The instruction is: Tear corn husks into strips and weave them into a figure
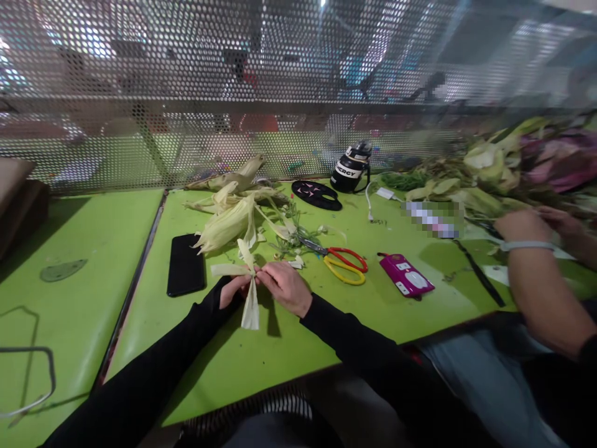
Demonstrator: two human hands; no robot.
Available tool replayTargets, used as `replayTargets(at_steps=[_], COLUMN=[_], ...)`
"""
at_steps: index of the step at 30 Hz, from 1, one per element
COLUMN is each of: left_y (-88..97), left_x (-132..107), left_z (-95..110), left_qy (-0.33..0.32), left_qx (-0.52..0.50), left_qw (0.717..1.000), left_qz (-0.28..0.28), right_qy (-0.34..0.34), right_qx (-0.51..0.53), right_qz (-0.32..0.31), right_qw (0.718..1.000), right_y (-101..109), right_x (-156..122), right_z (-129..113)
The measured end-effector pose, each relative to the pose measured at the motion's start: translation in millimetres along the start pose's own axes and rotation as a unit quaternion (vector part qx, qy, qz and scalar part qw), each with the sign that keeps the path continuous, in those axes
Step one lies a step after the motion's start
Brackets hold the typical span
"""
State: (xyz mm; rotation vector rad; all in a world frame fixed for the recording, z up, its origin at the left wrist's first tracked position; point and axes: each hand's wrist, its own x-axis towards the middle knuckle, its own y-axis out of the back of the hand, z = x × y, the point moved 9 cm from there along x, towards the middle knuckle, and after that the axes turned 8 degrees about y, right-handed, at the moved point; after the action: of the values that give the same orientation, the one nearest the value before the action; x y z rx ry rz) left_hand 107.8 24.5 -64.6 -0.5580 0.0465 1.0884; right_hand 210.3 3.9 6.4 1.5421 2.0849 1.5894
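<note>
Strips of pale corn husk [250, 308] radiate from a central knot or crossing held between my two hands above the green table. My left hand [232, 291] is closed on the husk strips from the left, its fingers partly hidden behind them. From the right, my right hand [286, 287] pinches the strips near their centre. Just beyond lies a pile of dried corn husks [228, 221]. Scissors [342, 258] with one red and one yellow handle rest to the right of my hands, blades toward some green scraps [291, 230]. A black phone [186, 264] lies to the left.
A purple pouch [405, 275], a black bottle [351, 168], a black palette-shaped piece [317, 195] and a white cable [369, 202] lie on the green table [298, 354]. A co-worker's hands [525, 227] are at the right near heaped husks [489, 168]. Perforated metal screen [261, 81] stands behind.
</note>
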Motion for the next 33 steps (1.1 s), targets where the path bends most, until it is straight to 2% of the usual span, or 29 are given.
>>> replayTargets(at_steps=[4, 7, 12, 18, 25, 33], left_y=[-0.5, -1.0, -4.0, -5.1, -9.4, -10.7], left_x=[-3, -4, -2, -1, -2, 2], left_z=[-5, -2, 3, 14, 14, 7], left_qy=[0.02, 0.012, 0.001, -0.031, -0.015, -0.019], left_qx=[-0.019, -0.017, 0.029, 0.043, 0.014, -0.033], left_qw=[1.0, 1.0, 1.0, 0.998, 0.999, 0.999], left_qz=[0.013, 0.02, -0.001, 0.027, 0.033, -0.015], right_qy=[0.012, 0.019, 0.026, 0.014, 0.017, 0.021], right_qx=[0.003, 0.004, 0.016, 0.025, 0.02, 0.024], right_qz=[0.004, 0.008, 0.02, 0.013, 0.012, 0.016], right_qw=[1.0, 1.0, 0.999, 1.0, 1.0, 0.999], right_y=[0, 0, 2, 3, 4, 5], right_x=[0, 0, 0, 1, 2, 3], right_z=[-2, -3, -4, -2, -1, -2])
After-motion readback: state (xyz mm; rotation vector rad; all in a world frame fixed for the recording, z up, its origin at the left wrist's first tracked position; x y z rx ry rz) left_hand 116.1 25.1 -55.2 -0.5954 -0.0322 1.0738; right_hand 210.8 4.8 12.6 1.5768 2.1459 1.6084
